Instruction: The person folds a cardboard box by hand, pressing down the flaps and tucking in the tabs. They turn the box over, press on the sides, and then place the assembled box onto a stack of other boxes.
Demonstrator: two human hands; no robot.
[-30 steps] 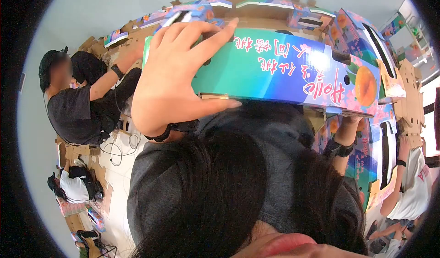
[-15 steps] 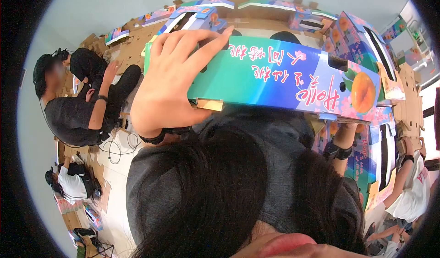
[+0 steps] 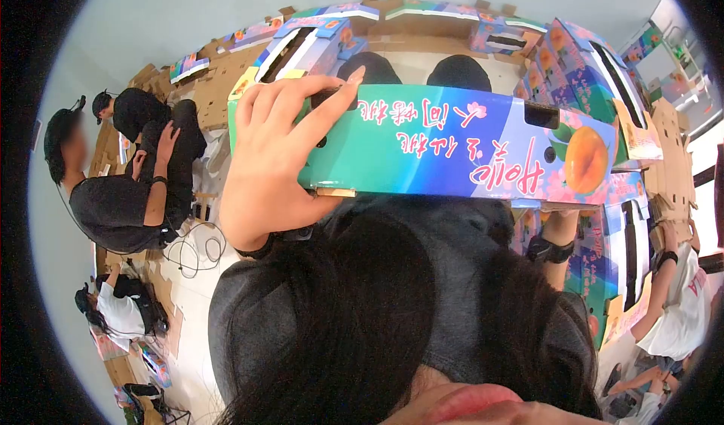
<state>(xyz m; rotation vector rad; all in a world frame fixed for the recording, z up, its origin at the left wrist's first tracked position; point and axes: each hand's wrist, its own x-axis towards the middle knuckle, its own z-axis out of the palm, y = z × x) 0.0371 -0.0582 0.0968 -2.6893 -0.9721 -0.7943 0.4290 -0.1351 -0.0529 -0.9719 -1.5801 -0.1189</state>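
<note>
Green, blue and pink cardboard makes up the box (image 3: 452, 146), which is held up before the person's chest, its printed lettering upside down in the view. The left hand (image 3: 283, 153) is clamped over one end, its fingers spread across the face and the upper edge, and its thumb by the lower edge, near a small tan flap (image 3: 335, 193). A cut-out lies beside its index finger; another lies farther off, above the printed peach (image 3: 588, 158). The right hand (image 3: 562, 217) is under the far end, largely hidden by the box, so how its fingers are set cannot be told. Two dark knees (image 3: 461, 74) show just past the upper edge. Beyond the left hand's fingers stands a slotted box (image 3: 305, 44), with flattened cardboard (image 3: 219, 74) to its left. Past the right hand, patterned boxes (image 3: 596, 263) with black slots stand close by. Well outward from the left hand sits a co-worker in black (image 3: 121, 206), a looped cable (image 3: 197, 253) on the floor (image 3: 197, 312) nearby. On the right hand's outer side, a co-worker in white (image 3: 679, 308) reaches toward brown cardboard (image 3: 673, 161).
</note>
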